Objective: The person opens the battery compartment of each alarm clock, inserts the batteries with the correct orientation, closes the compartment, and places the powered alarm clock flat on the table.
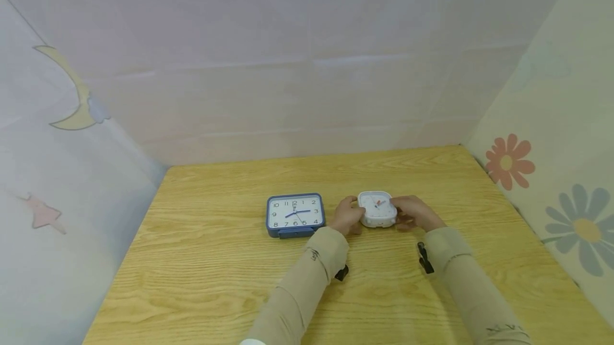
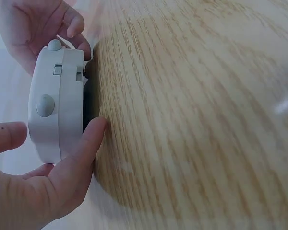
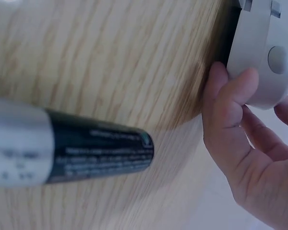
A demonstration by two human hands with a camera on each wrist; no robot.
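Note:
A small white alarm clock (image 1: 377, 207) with rounded corners lies face up between the two hands, its dial showing in the head view. My left hand (image 1: 346, 216) holds its left side, thumb low by the tabletop. From the other side my right hand (image 1: 416, 211) grips the right edge with bent fingers. In the left wrist view the clock's near side (image 2: 48, 129) carries two round grey knobs, and a dark gap shows under the body. The right wrist view shows just one corner of the clock (image 3: 259, 57) beside the right hand (image 3: 240, 139).
Left of the left hand lies a larger blue-framed rectangular clock (image 1: 295, 214), dial up. The wooden table (image 1: 206, 281) runs to a pale curtain behind. Patterned side walls stand left and right. A blurred silver-and-black item with print (image 3: 101, 148) crosses the right wrist view.

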